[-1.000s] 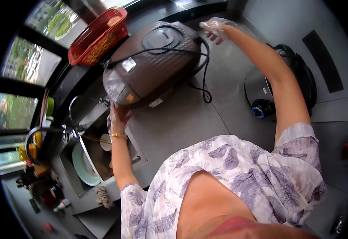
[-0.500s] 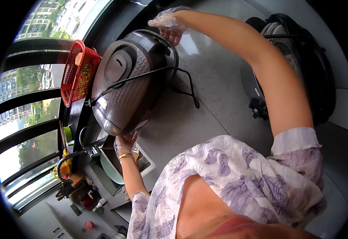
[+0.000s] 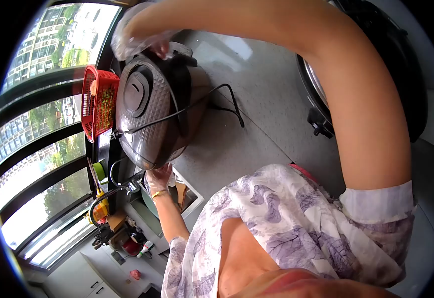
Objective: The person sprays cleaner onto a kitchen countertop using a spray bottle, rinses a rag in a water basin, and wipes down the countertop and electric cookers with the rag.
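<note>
A brown-grey rice cooker (image 3: 162,124) with a quilted lid and an oval lid button stands on the grey counter. Its black power cord (image 3: 197,107) lies across the lid and trails onto the counter. My right hand (image 3: 142,37), in a clear plastic glove, reaches over the far end of the cooker, with curled fingers at the lid's edge and most of the hand turned away. At the near end, my gloved left hand (image 3: 160,178) grips the cooker low down, partly hidden beneath it. A yellow bracelet is on the left wrist.
A red plastic basket (image 3: 97,102) stands between the cooker and the windows. The sink (image 3: 192,198) and tap (image 3: 133,186) are beside my left hand. Another large black appliance (image 3: 386,74) sits on the right, partly behind my right arm.
My right hand has moved left across the cooker's far end, from the outer side toward the window. The cooker has shifted slightly toward the basket; my left hand stays at its near end.
</note>
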### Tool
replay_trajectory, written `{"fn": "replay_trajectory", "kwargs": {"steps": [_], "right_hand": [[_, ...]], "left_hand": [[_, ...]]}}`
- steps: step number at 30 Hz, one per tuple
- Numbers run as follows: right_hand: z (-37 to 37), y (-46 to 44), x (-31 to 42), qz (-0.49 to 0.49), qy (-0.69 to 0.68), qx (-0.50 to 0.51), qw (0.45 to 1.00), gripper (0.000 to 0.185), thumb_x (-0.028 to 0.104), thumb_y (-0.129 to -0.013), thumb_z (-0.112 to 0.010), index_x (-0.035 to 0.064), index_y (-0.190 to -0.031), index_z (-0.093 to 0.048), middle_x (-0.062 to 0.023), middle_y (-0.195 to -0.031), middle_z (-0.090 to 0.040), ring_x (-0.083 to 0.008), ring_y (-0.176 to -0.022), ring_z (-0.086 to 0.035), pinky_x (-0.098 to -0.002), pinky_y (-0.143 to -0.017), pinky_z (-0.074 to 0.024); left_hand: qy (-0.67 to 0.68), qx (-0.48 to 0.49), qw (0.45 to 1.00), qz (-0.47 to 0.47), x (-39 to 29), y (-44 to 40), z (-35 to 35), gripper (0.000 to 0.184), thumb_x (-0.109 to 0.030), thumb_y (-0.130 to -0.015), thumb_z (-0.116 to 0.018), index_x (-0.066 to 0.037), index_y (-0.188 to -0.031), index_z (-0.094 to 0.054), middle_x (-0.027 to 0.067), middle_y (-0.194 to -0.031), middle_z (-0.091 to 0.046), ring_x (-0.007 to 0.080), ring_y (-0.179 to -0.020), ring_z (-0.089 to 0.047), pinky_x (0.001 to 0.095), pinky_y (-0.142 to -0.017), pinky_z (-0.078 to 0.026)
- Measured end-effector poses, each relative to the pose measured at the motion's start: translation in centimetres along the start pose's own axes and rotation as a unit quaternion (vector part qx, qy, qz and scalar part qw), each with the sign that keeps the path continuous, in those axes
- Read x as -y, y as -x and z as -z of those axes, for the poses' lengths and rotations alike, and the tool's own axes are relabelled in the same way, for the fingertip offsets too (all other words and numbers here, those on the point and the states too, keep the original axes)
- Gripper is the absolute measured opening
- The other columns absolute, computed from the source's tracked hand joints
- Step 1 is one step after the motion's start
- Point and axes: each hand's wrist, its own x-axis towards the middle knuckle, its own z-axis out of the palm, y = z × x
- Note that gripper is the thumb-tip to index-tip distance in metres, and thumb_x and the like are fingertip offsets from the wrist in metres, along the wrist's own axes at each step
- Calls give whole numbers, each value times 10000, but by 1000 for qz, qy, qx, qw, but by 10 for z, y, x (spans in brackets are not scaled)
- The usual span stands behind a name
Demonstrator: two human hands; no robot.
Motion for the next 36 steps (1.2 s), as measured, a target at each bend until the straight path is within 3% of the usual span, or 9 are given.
{"fn": "replay_trajectory", "kwargs": {"steps": [4,8,12,20,27,31,33,34,36], "right_hand": [[1,-5,19,76,113,-6,991,395,344,-841,-566,1,-1032,-615,-169,-941,-646,-284,-811,-639,-384,-688,-550],[-3,-11,40,136,215,-17,967,355,314,-828,-582,17,-1017,-629,-152,-934,-653,-272,-801,-637,-377,-680,-545],[-13,-9,40,173,299,-27,938,317,284,-814,-599,33,-1001,-642,-135,-927,-660,-260,-790,-636,-369,-671,-540],[-32,-8,43,220,400,-55,888,247,225,-788,-631,65,-971,-670,-101,-914,-673,-237,-769,-634,-355,-654,-530],[-76,11,37,266,423,-107,859,206,199,-796,-623,79,-957,-668,-95,-910,-662,-241,-786,-613,-350,-667,-503],[-84,36,43,233,343,-133,900,205,219,-846,-564,67,-966,-630,-126,-920,-623,-278,-847,-576,-360,-717,-460],[-102,55,64,198,339,-147,908,210,230,-871,-535,61,-970,-611,-141,-925,-603,-297,-878,-557,-365,-741,-438],[-109,52,70,200,352,-156,901,214,235,-883,-521,58,-972,-602,-149,-927,-593,-306,-893,-548,-368,-754,-427],[-140,41,83,345,435,-158,816,378,406,-866,-534,35,-911,-595,-140,-805,-577,-268,-786,-551,-358,-703,-422]], "left_hand": [[9,-62,997,-40,-23,25,-4,608,-556,-906,-337,-63,-1249,-435,125,-1164,-536,306,-1024,-549,467,-821,-484],[10,-34,998,-48,-44,58,-16,694,-582,-931,-245,-19,-1322,-352,163,-1322,-426,332,-1184,-436,494,-944,-408],[-21,-24,996,-84,-54,65,-12,740,-608,-919,-252,-21,-1368,-289,159,-1388,-348,328,-1226,-389,507,-988,-361],[-1,-10,998,-67,-41,73,-27,714,-620,-916,-225,-42,-1292,-411,136,-1221,-510,299,-1061,-500,492,-894,-432],[-26,23,991,-132,13,90,43,754,-645,-904,-252,-36,-1314,-424,148,-1335,-461,285,-1201,-462,416,-914,-445],[0,-88,976,-197,86,114,121,782,-640,-886,-353,6,-1325,-399,168,-1327,-461,277,-1176,-486,404,-915,-444],[-8,-208,960,-190,129,126,151,698,-618,-898,-359,-15,-1209,-524,137,-1152,-598,235,-1028,-581,374,-804,-483],[5,-242,955,-171,142,120,167,680,-619,-899,-349,-25,-1160,-553,121,-1085,-622,222,-960,-597,375,-745,-490],[26,-290,943,-158,170,100,208,673,-631,-894,-330,-42,-1084,-595,93,-980,-654,210,-840,-613,388,-644,-492]]}}
